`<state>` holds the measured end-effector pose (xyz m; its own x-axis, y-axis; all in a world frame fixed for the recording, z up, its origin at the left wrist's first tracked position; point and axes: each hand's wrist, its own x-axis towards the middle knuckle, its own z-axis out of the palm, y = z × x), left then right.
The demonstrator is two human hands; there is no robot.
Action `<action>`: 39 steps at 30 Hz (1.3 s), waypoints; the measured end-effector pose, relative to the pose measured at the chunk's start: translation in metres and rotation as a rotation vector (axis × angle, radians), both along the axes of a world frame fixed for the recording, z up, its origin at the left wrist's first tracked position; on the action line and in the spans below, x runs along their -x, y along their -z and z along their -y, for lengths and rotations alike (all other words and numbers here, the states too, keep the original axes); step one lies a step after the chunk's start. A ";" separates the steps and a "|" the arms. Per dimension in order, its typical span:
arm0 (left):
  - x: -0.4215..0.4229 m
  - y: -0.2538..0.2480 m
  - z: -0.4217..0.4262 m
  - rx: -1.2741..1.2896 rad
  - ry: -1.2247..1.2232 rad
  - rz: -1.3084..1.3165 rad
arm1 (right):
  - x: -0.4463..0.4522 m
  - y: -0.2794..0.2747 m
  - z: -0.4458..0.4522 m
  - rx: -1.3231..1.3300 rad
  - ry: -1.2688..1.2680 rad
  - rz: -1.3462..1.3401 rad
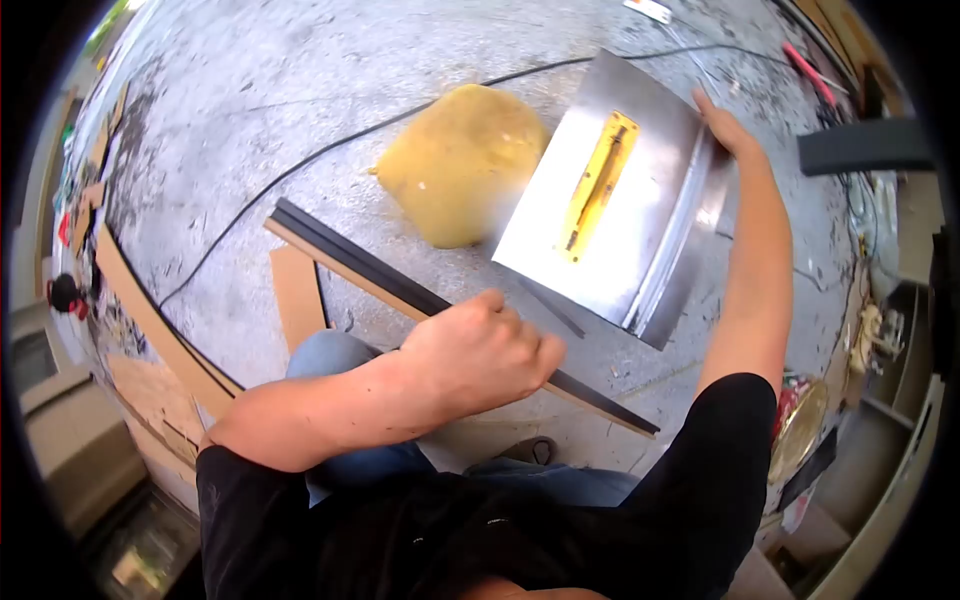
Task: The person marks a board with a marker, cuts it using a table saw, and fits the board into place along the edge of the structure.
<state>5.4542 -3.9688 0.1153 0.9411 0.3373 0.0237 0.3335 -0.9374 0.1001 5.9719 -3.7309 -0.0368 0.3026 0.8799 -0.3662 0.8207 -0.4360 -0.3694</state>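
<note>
My left hand (485, 350) is closed in a fist around a long narrow strip (360, 262), black on its face and brown along its edge. The strip runs slantwise across my knees. Ahead on the right is a shiny metal saw table (545, 215) with a yellow slotted insert (600, 185) and a silver fence (668, 240) near its right side. My right hand (728, 128) grips the table's far right edge by the fence; most of its fingers are hidden. Left of the saw table lies a dusty yellow cushion-like bundle (458, 165).
A black cable (330, 150) crosses the concrete floor behind the bundle. Brown board offcuts (150, 310) lie on the left, another (297, 300) by my knee. A red-handled tool (808, 75) is at the far right, and a round tin (800, 425) stands near my right elbow.
</note>
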 end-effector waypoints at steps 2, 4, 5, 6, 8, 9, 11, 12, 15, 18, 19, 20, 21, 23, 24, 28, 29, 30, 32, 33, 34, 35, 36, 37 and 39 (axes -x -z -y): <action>0.010 -0.002 0.002 0.047 -0.063 -0.018 | -0.019 0.021 -0.031 0.138 -0.017 -0.023; 0.019 -0.006 0.003 0.124 -0.048 -0.080 | -0.002 0.006 -0.025 0.211 0.025 -0.172; 0.027 -0.008 0.004 0.151 -0.076 -0.083 | 0.007 -0.007 -0.019 0.246 0.055 -0.128; 0.035 -0.006 0.005 0.192 -0.090 -0.102 | 0.021 -0.014 -0.012 0.222 0.034 -0.141; 0.053 -0.005 0.012 0.243 -0.119 -0.124 | 0.026 -0.005 -0.002 0.208 -0.002 -0.158; 0.064 -0.002 0.015 0.278 -0.142 -0.125 | 0.015 0.005 -0.001 0.148 0.108 -0.226; 0.090 -0.002 0.021 0.314 -0.173 -0.126 | 0.011 0.002 0.001 0.090 0.212 -0.294; 0.103 -0.002 0.029 0.340 -0.216 -0.158 | 0.013 -0.002 0.005 0.048 0.209 -0.234; 0.130 0.002 0.036 0.421 -0.264 -0.227 | -0.027 0.033 -0.007 -0.074 0.309 -0.335; 0.142 0.010 0.033 0.497 -0.353 -0.270 | 0.008 0.017 0.013 -0.363 0.494 -0.594; 0.146 0.015 0.032 0.481 -0.358 -0.273 | 0.019 0.018 0.040 -0.329 0.514 -0.578; 0.149 0.018 0.032 0.474 -0.385 -0.276 | 0.021 0.005 0.060 -0.459 0.705 -0.751; 0.151 0.020 0.029 0.455 -0.415 -0.267 | 0.023 -0.019 0.072 -0.611 0.883 -0.917; 0.162 0.024 0.031 0.482 -0.489 -0.256 | 0.049 -0.042 0.137 -0.586 1.042 -0.850; 0.172 0.020 0.031 0.527 -0.541 -0.241 | 0.019 -0.016 0.190 -0.497 1.066 -0.799; 0.239 -0.048 0.028 0.684 -0.824 -0.208 | 0.108 -0.088 0.415 0.365 1.040 -0.555; 0.259 -0.076 0.028 0.735 -0.902 -0.201 | 0.137 -0.130 0.477 0.540 0.768 -0.541; 0.279 -0.105 0.028 0.761 -0.988 -0.191 | 0.177 -0.182 0.513 0.836 0.694 -0.455; 0.328 -0.164 0.023 0.805 -1.150 -0.150 | 0.251 -0.274 0.579 1.166 0.603 -0.452; 0.349 -0.193 0.021 0.801 -1.111 -0.140 | 0.288 -0.319 0.587 1.259 0.505 -0.501; 0.367 -0.222 0.020 0.779 -1.205 -0.178 | 0.318 -0.368 0.597 1.344 0.420 -0.550; 0.383 -0.250 0.018 0.746 -1.303 -0.217 | 0.341 -0.401 0.602 1.314 0.465 -0.562; 0.398 -0.276 0.017 0.728 -1.263 -0.204 | 0.365 -0.418 0.598 1.132 0.269 -0.479; 0.413 -0.301 0.020 0.638 -1.356 -0.159 | 0.387 -0.431 0.590 0.949 0.078 -0.385; 0.438 -0.341 0.028 0.548 -1.418 -0.124 | 0.392 -0.450 0.527 0.913 0.209 -0.434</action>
